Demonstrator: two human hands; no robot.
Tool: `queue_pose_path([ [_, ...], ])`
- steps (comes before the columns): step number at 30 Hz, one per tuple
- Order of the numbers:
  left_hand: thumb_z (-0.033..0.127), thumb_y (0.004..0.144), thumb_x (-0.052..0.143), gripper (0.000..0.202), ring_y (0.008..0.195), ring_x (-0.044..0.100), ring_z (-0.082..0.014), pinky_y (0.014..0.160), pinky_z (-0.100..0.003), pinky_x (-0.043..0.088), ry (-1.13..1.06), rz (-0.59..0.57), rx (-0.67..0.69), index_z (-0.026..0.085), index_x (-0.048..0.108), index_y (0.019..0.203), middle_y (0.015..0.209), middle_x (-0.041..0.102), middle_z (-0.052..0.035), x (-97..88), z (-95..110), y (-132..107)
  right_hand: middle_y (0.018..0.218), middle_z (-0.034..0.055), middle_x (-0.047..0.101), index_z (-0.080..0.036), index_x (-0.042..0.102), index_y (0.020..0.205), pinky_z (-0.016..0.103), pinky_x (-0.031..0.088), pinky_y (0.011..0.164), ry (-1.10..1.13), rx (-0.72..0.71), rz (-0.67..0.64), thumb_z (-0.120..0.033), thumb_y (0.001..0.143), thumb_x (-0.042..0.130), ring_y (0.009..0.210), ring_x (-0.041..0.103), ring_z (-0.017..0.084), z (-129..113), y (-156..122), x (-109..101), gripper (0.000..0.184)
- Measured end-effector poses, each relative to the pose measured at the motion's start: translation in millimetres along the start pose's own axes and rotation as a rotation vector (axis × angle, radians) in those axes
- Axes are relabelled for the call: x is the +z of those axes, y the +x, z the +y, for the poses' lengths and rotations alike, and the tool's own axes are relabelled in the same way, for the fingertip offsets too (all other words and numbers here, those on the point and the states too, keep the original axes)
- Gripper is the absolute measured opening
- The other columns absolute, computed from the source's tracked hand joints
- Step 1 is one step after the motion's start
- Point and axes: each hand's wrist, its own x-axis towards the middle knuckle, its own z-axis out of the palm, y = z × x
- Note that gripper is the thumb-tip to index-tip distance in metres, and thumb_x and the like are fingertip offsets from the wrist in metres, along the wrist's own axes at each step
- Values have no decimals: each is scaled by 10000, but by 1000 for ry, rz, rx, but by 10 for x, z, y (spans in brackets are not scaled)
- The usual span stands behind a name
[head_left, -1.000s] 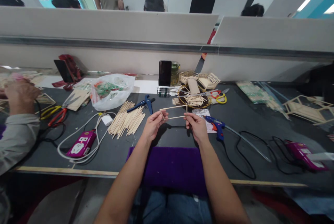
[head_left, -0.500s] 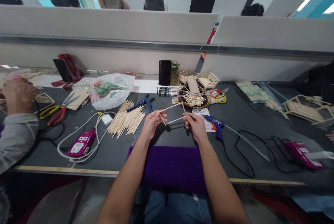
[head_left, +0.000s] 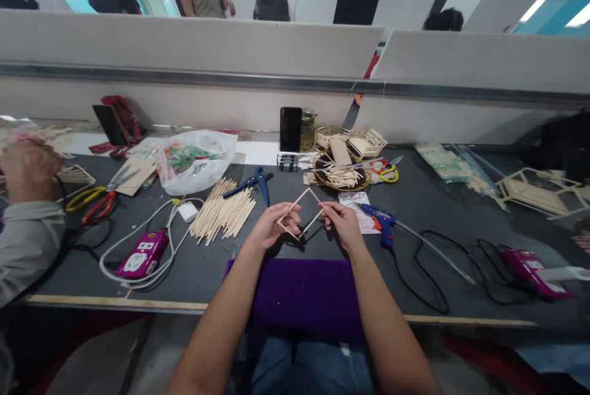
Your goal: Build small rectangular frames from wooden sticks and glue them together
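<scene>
Between my hands is a thin wooden stick frame (head_left: 315, 220), four-sided and turned like a diamond. My left hand (head_left: 275, 224) holds its left corner, fingers partly spread behind it. With thumb and fingers pinched, my right hand (head_left: 340, 220) grips the right corner. A purple cloth (head_left: 304, 293) lies below my wrists. Left of my hands is a pile of wooden sticks (head_left: 221, 212) with a blue cutter (head_left: 258, 183) at its upper edge. To the right, a blue glue gun (head_left: 385, 223) with a clear glue stick in it lies partly over a paper slip (head_left: 357, 211).
Behind my hands stand a basket of stick pieces (head_left: 318, 177), a phone (head_left: 291, 129) and scissors (head_left: 391, 174). A plastic bag (head_left: 198, 177) and a purple power box with a white cable (head_left: 144, 254) are on the left. Stick frames (head_left: 539, 192) lie far right. A co-worker's hand (head_left: 30, 164) is far left.
The stick frame has turned from a wide, flat slant to a diamond facing me. My right hand has shifted slightly left, and my left hand's fingers have opened a little behind the frame.
</scene>
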Motion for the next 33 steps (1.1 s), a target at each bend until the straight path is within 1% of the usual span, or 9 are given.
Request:
queue_pose_path([
  [3,294,719,721,265,508,639,-142,604,-296,556,20,38,16,96,682,892,656,676,-40,2,-7,8,625,-40,577,-178,656,1018,181,345,374,-50,-30,50,-430,701,704,441,437,65,-10,1,-21,408],
  [5,289,721,722,263,514,635,-131,617,-276,542,35,61,55,99,688,900,645,674,-36,-2,-15,18,609,-53,560,-174,615,1051,180,322,379,-106,-117,147,-422,719,692,433,418,65,-21,-3,-32,421],
  [10,299,725,723,265,535,632,-122,624,-247,511,89,98,118,105,698,905,639,672,-36,33,-24,22,763,-2,591,-178,582,1039,224,445,552,-259,-553,465,-364,783,667,628,543,109,-116,-89,32,328],
  [14,324,725,719,283,542,633,-128,612,-240,497,147,89,120,105,701,903,635,673,-41,81,-12,7,926,57,594,-210,613,1141,267,466,583,-612,-754,340,-344,841,633,681,537,138,-298,-154,157,329],
  [16,338,725,718,291,546,633,-129,607,-237,491,164,89,118,107,700,900,635,675,-44,94,-7,2,970,76,577,-228,629,1172,301,492,670,-778,-811,272,-342,869,597,790,564,175,-385,-132,216,325],
  [19,345,725,717,294,552,633,-125,602,-230,482,180,81,120,111,699,903,648,679,-44,98,-5,1,963,79,561,-234,653,1160,323,489,768,-924,-849,245,-332,889,570,881,574,202,-447,-36,278,299],
  [23,353,732,714,297,557,635,-127,590,-225,468,202,78,107,115,698,908,655,678,-41,97,-15,-3,928,72,580,-217,679,1082,312,468,741,-989,-817,232,-313,884,581,837,579,199,-411,102,314,241],
  [28,355,743,706,298,559,635,-130,584,-227,464,219,81,118,114,700,918,666,680,-47,99,-21,-11,788,39,586,-203,655,807,285,427,685,-916,-801,225,-278,906,536,736,556,168,-393,133,342,172],
  [33,336,734,715,283,565,631,-129,594,-234,475,189,99,123,109,700,903,662,677,-49,102,-18,-6,750,11,522,-201,543,752,277,389,671,-719,-767,211,-276,929,460,719,493,152,-466,38,291,209],
])
